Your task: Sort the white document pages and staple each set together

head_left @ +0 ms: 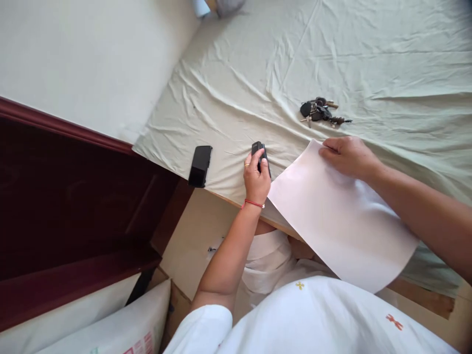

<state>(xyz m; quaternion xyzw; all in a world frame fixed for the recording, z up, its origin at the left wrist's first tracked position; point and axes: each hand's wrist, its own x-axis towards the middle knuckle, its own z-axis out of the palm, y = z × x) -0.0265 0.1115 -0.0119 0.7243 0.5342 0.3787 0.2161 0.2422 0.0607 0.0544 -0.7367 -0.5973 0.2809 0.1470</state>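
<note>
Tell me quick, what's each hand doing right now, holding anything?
Left hand: closed around a small black stapler at the sheet's corner.
Right hand: flat, fingers pressing on the white paper sheet; not gripping it.

A bunch of keys (320, 112) lies on the wrinkled pale green sheet (368, 59) of the bed. A black case (200, 165) sits at the sheet's near edge, overhanging it. A dark red wooden headboard (66, 196) stands at the left, white packages (110, 324) below it.

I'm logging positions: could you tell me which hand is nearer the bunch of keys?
Right hand, on the white sheet just below the keys; left hand is farther left.
</note>
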